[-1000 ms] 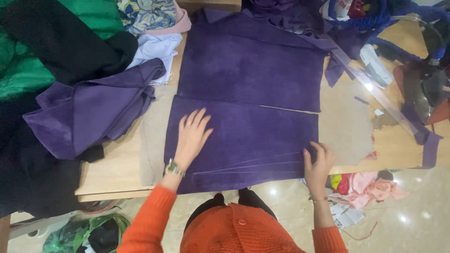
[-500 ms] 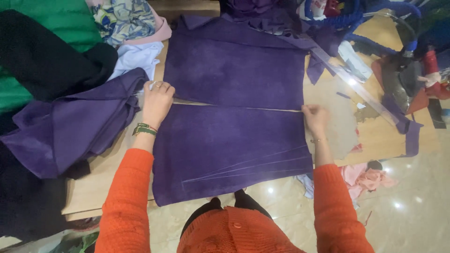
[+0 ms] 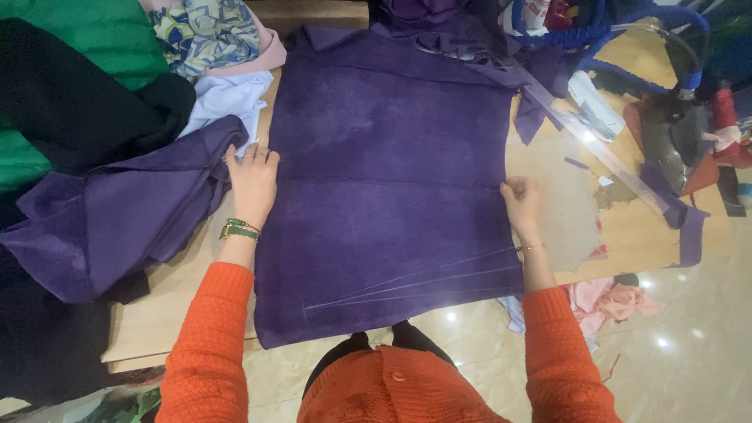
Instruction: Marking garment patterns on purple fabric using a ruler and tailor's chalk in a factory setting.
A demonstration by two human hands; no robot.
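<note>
- On the wooden table [image 3: 157,329] the purple cloth [image 3: 392,196] is lying flat before you, its near edge hanging over the table edge.
- Compared with a moment ago, your hands are now sitting further out, at the two ends of the fold line, so the cloth is looking smoother.
- Your left hand [image 3: 252,182] is pressing flat with fingers spread; your right hand [image 3: 521,200] is pinching the cloth's right edge.
- A second purple piece [image 3: 117,211] is crowding the left side, and a clear ruler [image 3: 595,145] is lying on the right.

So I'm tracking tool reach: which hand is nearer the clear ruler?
Right. The right hand pinches the purple fabric's edge, just short of the clear ruler; the left hand rests across the fabric, far from it.
</note>
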